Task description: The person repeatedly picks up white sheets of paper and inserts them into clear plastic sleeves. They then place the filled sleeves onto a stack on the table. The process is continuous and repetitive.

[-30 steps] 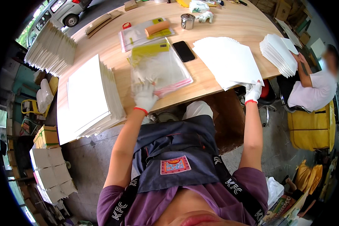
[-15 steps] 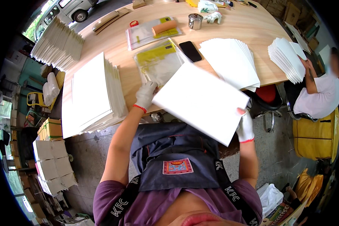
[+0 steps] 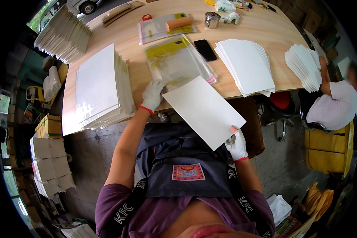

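Observation:
A blank white rectangular sheet [image 3: 204, 113] slants over the table's near edge and my apron. My right hand [image 3: 237, 146], in a white glove with a red cuff, grips its lower right corner, thumb on top. By the sheet's left corner is my gloved left hand [image 3: 152, 96], fingers curled; what they hold, if anything, is hidden. Just beyond that hand lie clear plastic bags [image 3: 174, 59] with a yellow printed band. A black phone [image 3: 205, 50] lies beside the bags. To their right is a fanned stack of white sheets [image 3: 248, 67], and to the left a tall stack of bagged white sheets [image 3: 97, 81].
Another bagged stack [image 3: 63, 35] stands at the far left. Farther back are more bags [image 3: 156, 29] with an orange roll [image 3: 179, 23], a metal cup [image 3: 212, 20] and a white glove [image 3: 231, 18]. A person [image 3: 333, 101] sits at right by fanned sheets [image 3: 303, 67].
My right hand has brought the sheet's right end left and toward me, so the sheet now slants more steeply. My left hand stays near the bags.

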`<state>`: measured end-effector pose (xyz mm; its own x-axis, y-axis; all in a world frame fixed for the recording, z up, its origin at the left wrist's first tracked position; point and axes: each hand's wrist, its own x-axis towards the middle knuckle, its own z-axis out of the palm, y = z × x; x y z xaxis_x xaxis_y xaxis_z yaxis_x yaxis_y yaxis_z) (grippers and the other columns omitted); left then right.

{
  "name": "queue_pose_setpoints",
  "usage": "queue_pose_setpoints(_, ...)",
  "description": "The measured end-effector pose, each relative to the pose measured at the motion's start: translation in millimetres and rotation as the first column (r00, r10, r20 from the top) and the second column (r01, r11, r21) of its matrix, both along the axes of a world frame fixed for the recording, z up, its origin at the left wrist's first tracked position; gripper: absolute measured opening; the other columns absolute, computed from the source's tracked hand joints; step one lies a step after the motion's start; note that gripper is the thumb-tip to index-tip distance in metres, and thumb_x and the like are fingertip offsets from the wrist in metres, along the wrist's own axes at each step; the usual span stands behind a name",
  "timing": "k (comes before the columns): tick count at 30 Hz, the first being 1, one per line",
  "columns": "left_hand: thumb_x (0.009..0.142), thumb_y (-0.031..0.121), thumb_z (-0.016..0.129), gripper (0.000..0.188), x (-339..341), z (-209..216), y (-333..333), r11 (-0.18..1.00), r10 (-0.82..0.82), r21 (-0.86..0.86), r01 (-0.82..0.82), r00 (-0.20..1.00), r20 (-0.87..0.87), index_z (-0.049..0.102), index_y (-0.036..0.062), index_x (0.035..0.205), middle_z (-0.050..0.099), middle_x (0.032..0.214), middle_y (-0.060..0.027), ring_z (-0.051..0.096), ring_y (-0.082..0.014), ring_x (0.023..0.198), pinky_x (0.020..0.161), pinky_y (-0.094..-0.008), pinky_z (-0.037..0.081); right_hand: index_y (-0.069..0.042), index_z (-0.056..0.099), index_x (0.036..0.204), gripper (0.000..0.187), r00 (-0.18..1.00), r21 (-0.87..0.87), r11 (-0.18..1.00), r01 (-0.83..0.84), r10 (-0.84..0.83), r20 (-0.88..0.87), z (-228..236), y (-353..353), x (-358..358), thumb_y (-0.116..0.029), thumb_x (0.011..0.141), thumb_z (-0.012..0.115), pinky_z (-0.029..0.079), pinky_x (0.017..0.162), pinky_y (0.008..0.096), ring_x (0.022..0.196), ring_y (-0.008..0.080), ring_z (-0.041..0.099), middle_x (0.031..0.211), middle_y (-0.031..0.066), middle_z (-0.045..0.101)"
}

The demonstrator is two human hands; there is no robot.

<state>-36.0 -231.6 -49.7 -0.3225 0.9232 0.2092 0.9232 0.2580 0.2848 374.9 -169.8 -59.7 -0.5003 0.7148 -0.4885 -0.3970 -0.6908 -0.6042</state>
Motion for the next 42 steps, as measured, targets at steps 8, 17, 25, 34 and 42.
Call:
queue_pose_setpoints(8, 0.075, -0.007, 0.050, 0.036, -2.6, 33.0, 4.4, 0.980, -0.120, 0.194, 0.041, 0.902, 0.414, 0.061, 0.0105, 0.105, 0.059, 0.095, -0.0075, 0.059, -0.0245, 0.075, 0.069, -0.0339, 0.050, -0.006, 0.058, 0.105, 0.016, 0.995, -0.076, 0.995, 0.061, -0.067, -0.075, 8.8, -2.5, -21.8, -0.017, 0.094, 0.057, 0.044, 0.055, 0.0239, 0.069, 0.0111, 0.058, 0.090, 0.0028, 0.062)
queue_pose_setpoints(17, 0.074, -0.009, 0.053, 0.044, 10.4, 31.7, -8.7, 0.959, 0.034, 0.260, -0.114, 0.955, 0.293, 0.060, 0.0125, 0.112, 0.056, 0.096, -0.0079, 0.058, -0.0244, 0.070, 0.066, -0.0353, 0.050, -0.007, 0.058, 0.108, 0.019, 0.991, 0.085, 0.989, 0.120, -0.125, 0.052, 52.4, -21.4, -49.2, -0.022, 0.096, 0.055, 0.042, 0.049, 0.0222, 0.067, 0.0090, 0.059, 0.087, 0.0008, 0.063)
queue_pose_setpoints(25, 0.081, -0.009, 0.053, 0.067, 82.7, -16.9, -9.3, 0.628, -0.200, 0.434, -0.646, 0.404, 0.892, 0.037, 0.0130, 0.143, 0.055, 0.126, -0.0128, 0.060, -0.0222, 0.102, 0.079, -0.0296, 0.052, -0.007, 0.055, 0.111, 0.021, 0.998, 0.094, 0.994, 0.052, -0.057, 0.042, 59.1, -34.5, -52.7, -0.023, 0.097, 0.055, 0.042, 0.045, 0.0219, 0.060, 0.0089, 0.058, 0.088, 0.0027, 0.064)
queue_pose_setpoints(34, 0.098, 0.038, 0.040, 0.052, 115.9, -92.0, 7.5, 0.927, -0.334, -0.055, -0.372, -0.881, 0.334, 0.042, 0.0049, 0.139, 0.054, 0.130, -0.0185, 0.055, -0.0330, 0.116, 0.100, -0.0443, 0.046, -0.004, 0.054, 0.107, 0.025, 0.993, 0.157, 0.985, -0.077, 0.062, 0.099, 74.0, -30.2, -45.9, -0.026, 0.097, 0.056, 0.043, 0.039, 0.0245, 0.052, 0.0125, 0.059, 0.081, 0.0081, 0.065)
queue_pose_setpoints(42, 0.093, 0.012, 0.058, 0.024, 167.5, -99.0, -43.5, 0.873, -0.012, -0.161, -0.460, -0.351, 0.936, 0.062, 0.0009, 0.114, 0.069, 0.104, -0.0076, 0.065, -0.0194, 0.096, 0.089, -0.0309, 0.051, 0.001, 0.048, 0.124, 0.034, 0.980, -0.086, 0.995, -0.058, 0.041, -0.194, -19.8, -26.2, -114.8, -0.019, 0.098, 0.054, 0.054, 0.090, 0.0430, 0.104, 0.0313, 0.061, 0.121, 0.0203, 0.055)
